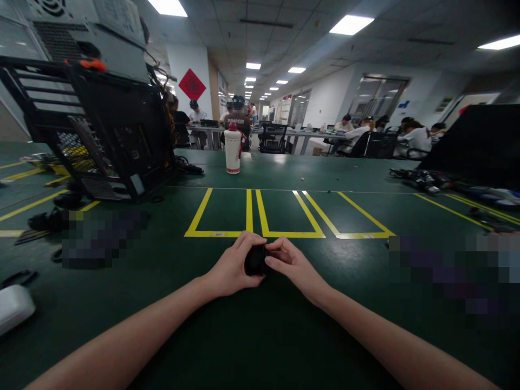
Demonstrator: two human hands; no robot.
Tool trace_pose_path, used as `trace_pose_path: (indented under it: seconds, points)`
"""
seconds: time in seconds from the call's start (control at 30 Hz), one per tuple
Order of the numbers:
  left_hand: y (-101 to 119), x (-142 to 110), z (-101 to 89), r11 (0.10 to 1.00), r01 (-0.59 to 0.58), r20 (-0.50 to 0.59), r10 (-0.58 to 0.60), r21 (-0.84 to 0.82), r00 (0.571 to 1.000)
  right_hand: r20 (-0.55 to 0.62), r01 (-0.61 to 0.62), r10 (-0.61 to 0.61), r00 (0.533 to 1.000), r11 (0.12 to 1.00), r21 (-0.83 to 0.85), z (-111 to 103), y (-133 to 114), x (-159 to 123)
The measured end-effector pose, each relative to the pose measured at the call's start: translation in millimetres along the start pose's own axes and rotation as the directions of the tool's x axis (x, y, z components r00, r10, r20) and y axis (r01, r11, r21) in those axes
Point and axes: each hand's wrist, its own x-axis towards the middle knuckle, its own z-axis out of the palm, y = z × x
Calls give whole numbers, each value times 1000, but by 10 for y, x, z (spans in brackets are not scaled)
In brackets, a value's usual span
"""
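A small black rounded object [254, 261] is between my hands, low over the green table; its exact kind does not show. My left hand [234, 264] is closed round it from the left, thumb at the near side and fingers over the far side. With curled fingers and thumb, my right hand [293, 266] grips the object's right edge. Much of the object is hidden by the fingers. Just beyond my hands, yellow tape [290, 234] marks several open-ended boxes on the tabletop [227, 211].
A black computer case [117, 130] with a grey unit [109, 32] on top stands at left. A white tumbler [233, 149] is beyond the tape. Cables [426, 179] lie at right, a white rounded case [15, 309] at near left. People sit at far desks.
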Motion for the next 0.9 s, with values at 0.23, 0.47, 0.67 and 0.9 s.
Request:
trace_pose_path:
  seconds: [0.23,0.47,0.67,0.9]
  points:
    - [106,4,-100,1000,13,67,-12,-14,998,47,-22,21,999,1000,11,-30,-26,-1]
    - [94,-1,-91,1000,19,73,-18,-17,997,44,23,-23,999,1000,15,-18,7,-10]
    - [86,1,-87,1000,17,65,-15,-23,998,-3,-23,23,1000,1000,-2,-6,-29,1]
    - [23,0,-31,1000,-19,19,19,-4,1000,73,27,-28,997,999,23,-43,48,7]
